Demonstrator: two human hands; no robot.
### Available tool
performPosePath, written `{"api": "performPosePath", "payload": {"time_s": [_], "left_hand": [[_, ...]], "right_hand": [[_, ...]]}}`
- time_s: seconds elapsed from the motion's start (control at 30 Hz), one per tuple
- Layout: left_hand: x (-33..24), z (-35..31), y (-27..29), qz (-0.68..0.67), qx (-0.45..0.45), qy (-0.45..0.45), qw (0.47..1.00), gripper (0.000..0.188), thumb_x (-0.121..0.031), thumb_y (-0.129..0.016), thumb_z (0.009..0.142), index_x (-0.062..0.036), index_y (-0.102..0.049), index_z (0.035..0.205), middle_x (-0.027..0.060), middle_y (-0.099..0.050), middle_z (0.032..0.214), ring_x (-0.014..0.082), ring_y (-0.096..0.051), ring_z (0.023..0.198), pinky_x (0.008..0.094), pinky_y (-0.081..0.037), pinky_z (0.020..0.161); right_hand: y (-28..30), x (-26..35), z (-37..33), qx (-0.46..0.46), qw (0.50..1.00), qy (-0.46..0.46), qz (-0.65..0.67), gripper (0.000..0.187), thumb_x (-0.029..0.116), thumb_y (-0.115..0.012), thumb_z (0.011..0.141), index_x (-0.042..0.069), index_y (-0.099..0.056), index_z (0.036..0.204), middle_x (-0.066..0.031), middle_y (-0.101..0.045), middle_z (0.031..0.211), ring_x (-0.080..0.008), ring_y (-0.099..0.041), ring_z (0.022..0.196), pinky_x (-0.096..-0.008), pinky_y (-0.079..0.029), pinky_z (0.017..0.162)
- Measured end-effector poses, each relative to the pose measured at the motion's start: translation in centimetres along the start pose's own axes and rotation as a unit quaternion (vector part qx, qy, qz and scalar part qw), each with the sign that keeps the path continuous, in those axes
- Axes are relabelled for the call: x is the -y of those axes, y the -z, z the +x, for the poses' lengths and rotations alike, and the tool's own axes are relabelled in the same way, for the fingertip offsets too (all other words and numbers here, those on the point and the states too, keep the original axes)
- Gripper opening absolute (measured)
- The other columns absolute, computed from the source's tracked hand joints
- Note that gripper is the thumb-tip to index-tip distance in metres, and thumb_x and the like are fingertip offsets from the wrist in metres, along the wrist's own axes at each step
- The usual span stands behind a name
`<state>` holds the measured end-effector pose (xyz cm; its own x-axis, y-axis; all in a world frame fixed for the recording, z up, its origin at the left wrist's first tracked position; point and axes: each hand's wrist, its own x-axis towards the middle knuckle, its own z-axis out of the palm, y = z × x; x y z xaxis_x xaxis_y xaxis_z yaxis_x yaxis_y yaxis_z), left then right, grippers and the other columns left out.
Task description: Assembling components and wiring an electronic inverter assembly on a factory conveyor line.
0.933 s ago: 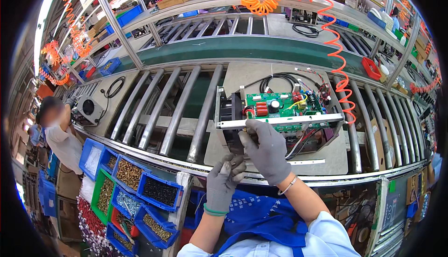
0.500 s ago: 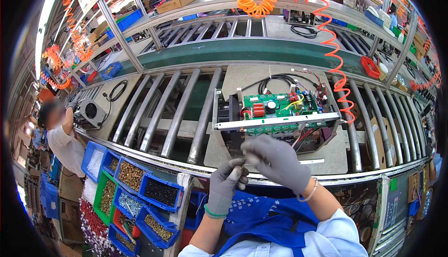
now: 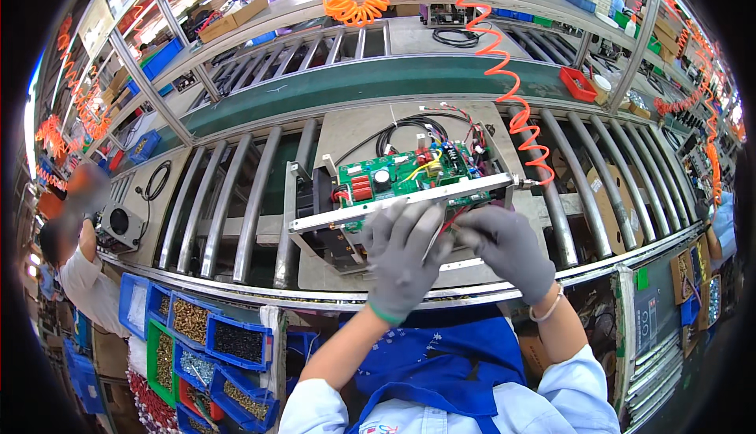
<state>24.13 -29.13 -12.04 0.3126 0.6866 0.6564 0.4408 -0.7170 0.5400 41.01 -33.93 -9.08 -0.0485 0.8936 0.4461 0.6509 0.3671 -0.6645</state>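
- Nearest the person, below the open metal chassis [image 3: 409, 205], a blue apron and pale sleeves fill the lower edge; both forearms rise from there toward the chassis.
- The left hand [image 3: 402, 257], in a grey glove, lies against the front of the chassis under its long metal rail [image 3: 402, 202]. Its fingers are spread and curled over something thin and pale; whether they pinch it cannot be told.
- The right hand [image 3: 504, 249], also gloved in grey, sits just beside the left one at the same front edge. Its fingers are drawn together, seemingly pinching a small part or wire end, though the thing itself is hidden.
- The hands meet close in front of the chassis, likely so that one steadies while the other works.
- Left of and below the chassis, blue and green parts bins [image 3: 201, 335] hold screws and small hardware, tilted toward the person for easy reach.
- The chassis rests on a flat pallet board [image 3: 354, 131] on the roller conveyor [image 3: 236, 190], which serves as the counter. It is tipped so that the green circuit board [image 3: 402, 174] faces up.
- Black cables [image 3: 402, 131] loop just behind the circuit board.
- An orange coiled air hose [image 3: 504, 79] hangs down to the right end of the chassis.
- Far left of the chassis, another person [image 3: 79, 253] works beside a small fan unit [image 3: 122, 225].
- Beyond the chassis runs a green belt [image 3: 354, 87], then shelving with boxes.
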Motion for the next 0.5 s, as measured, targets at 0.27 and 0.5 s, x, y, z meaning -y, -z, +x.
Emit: {"api": "performPosePath", "payload": {"time_s": [0.27,0.5], "left_hand": [[1.1,3.0,-4.0,0.266,-0.127,-0.105,0.950,0.048,-0.028,-0.061,0.072,-0.0090,-0.050,0.115,0.0064,-0.054,0.110,0.0252,-0.043,0.116,0.0430,-0.022,0.102],[1.5,2.6,-3.9,0.254,-0.109,-0.080,0.958,0.046,-0.032,-0.063,0.070,-0.0152,-0.053,0.111,0.0048,-0.053,0.111,0.0236,-0.043,0.113,0.0427,-0.021,0.102]], "right_hand": [[-2.1,-1.8,1.2,-0.121,0.992,0.001,0.020,0.018,0.019,-0.069,0.078,0.006,-0.067,0.091,-0.0098,-0.065,0.081,-0.0262,-0.063,0.074,-0.0346,-0.049,0.066],[-3.4,-2.0,1.0,-0.163,0.987,-0.005,-0.003,0.018,0.014,-0.069,0.079,0.003,-0.067,0.092,-0.0114,-0.066,0.082,-0.0248,-0.064,0.075,-0.0323,-0.049,0.067]]}}
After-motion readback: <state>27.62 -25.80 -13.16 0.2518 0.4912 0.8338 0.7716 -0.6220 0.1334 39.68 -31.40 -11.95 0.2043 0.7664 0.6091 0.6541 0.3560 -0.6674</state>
